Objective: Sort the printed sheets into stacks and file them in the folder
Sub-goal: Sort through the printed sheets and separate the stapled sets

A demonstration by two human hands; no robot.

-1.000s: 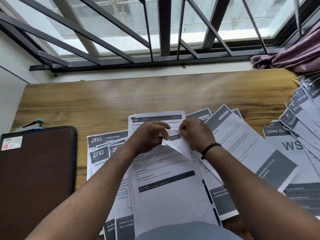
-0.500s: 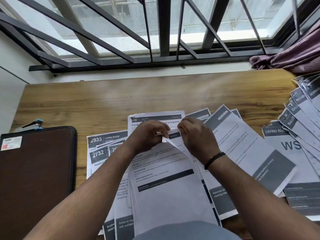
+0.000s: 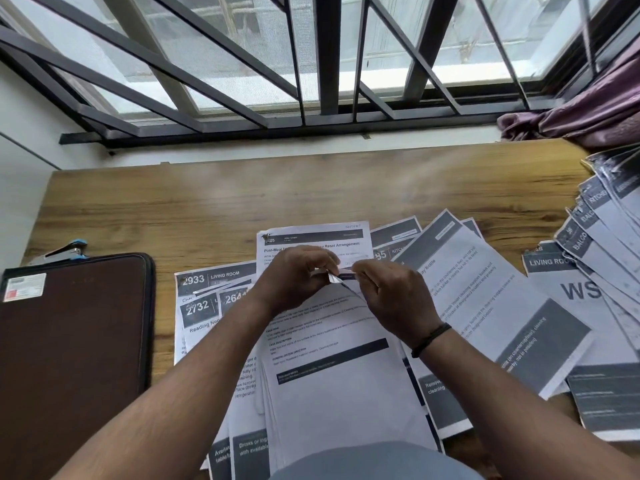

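While the wooden counter (image 3: pixel 242 199) fills the view under a barred window (image 3: pixel 311 64), a closed brown folder (image 3: pixel 72 358) lies flat at nine o'clock, well apart from the hands. Printed sheets (image 3: pixel 485 306) fan out from the centre toward three o'clock, with a second overlapping spread (image 3: pixel 602 237) at the two o'clock edge. At the centre lies a stack (image 3: pixel 339 393) of sheets. Above it the left hand (image 3: pixel 298 275) and right hand (image 3: pixel 394 292) meet, fingers closed, both pinching the curled top corner of the stack's uppermost sheet (image 3: pixel 337 277). A stapler (image 3: pixel 67 251) sits just beyond the folder's far edge.
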